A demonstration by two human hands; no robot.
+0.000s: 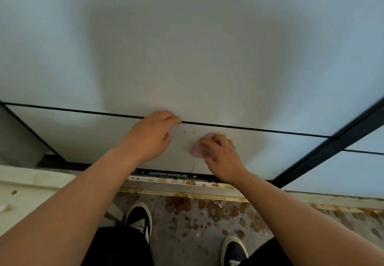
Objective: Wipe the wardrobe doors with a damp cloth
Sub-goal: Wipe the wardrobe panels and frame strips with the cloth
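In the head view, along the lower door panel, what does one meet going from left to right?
left hand → pink cloth → right hand, which holds that cloth against the panel → dark frame bar

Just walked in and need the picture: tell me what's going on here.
A person faces a white wardrobe door, the right hand pressing a bunched pink cloth to its lower panel. The left hand braces beside it, bent fingertips at the black strip across the door. Faint smudges show just by the cloth.
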